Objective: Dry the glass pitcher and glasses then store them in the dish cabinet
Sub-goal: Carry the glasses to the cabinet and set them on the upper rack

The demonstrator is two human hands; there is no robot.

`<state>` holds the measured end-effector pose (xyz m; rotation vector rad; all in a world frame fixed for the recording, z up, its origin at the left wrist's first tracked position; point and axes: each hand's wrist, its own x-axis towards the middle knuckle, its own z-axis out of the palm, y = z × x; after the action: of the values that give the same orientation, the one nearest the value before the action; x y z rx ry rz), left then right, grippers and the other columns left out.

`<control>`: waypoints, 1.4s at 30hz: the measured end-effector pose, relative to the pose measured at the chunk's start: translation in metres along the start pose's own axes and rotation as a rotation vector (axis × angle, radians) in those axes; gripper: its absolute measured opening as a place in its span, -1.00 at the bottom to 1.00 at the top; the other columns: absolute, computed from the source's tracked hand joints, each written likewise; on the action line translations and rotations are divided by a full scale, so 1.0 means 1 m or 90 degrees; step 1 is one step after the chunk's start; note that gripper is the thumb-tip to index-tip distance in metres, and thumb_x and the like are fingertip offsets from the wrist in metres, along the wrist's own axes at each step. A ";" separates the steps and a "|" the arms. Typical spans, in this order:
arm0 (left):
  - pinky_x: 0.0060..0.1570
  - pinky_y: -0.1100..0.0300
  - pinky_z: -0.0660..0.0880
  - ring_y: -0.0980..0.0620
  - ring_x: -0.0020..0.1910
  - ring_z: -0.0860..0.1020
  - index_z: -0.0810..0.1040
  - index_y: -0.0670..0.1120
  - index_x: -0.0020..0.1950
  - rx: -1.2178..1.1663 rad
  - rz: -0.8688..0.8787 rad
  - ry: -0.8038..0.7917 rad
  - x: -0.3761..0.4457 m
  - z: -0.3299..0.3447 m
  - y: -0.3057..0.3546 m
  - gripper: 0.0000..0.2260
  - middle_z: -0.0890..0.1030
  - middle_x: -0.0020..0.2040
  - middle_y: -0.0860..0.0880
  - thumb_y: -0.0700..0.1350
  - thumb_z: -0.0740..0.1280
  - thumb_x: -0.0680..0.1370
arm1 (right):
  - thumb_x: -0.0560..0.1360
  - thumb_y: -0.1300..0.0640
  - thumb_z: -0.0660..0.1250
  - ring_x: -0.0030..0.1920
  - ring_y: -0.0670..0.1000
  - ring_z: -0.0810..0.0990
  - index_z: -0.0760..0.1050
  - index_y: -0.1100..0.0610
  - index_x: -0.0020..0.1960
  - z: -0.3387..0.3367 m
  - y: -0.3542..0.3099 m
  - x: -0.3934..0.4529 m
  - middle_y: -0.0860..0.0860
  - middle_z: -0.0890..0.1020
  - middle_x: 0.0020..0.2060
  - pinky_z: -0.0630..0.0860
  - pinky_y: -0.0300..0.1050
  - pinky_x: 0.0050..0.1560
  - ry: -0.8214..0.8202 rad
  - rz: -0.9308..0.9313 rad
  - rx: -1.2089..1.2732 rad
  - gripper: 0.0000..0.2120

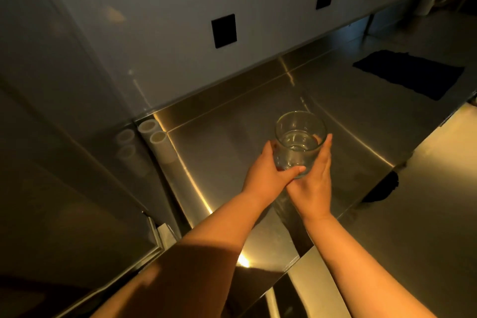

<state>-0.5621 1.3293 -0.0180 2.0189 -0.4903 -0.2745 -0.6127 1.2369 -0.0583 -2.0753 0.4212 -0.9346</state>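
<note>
Grip: both hands wrapped round one clear glass (299, 142), so it's clamped between them, not resting on anything as far as I can see
Left hand (268, 173): cupping the left side, thumb hooked across the near lower wall of the glass
Right hand (313, 188): flat along the right side, fingers (325, 148) running up toward the rim
Glass: upright, mouth tilted a bit toward the camera, looks empty, thick base showing through; held over the steel counter (232, 152), roughly mid-frame
Counter: brushed stainless, pretty shiny, with a low steel lip running along the back wall
Left of the glass: two pale tubes (157, 137) lying side by side in the corner, mirrored in the steel panel next to them
Far right: dark cloth (410, 77) spread flat on the counter, well apart from the hands
Wall: two black rectangular plates (224, 30) above the lip
Lighting: dim and yellowish, so fine detail on the glass is hard to make out
</note>
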 end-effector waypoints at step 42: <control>-0.18 0.39 0.52 0.19 -0.05 0.63 0.48 0.04 0.14 -0.273 0.204 0.196 -0.367 -0.266 0.117 -0.53 0.67 -0.04 0.11 -0.22 0.50 0.29 | 0.38 0.04 0.48 0.42 -0.07 0.29 -0.25 -0.01 0.53 -0.106 -0.388 -0.212 -0.05 0.19 0.48 0.46 -0.14 0.23 -0.085 -0.397 0.124 0.04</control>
<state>-0.8118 1.6557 0.2069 1.5034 -0.5008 0.1203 -0.8428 1.5422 0.1875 -2.0984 -0.4016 -1.1215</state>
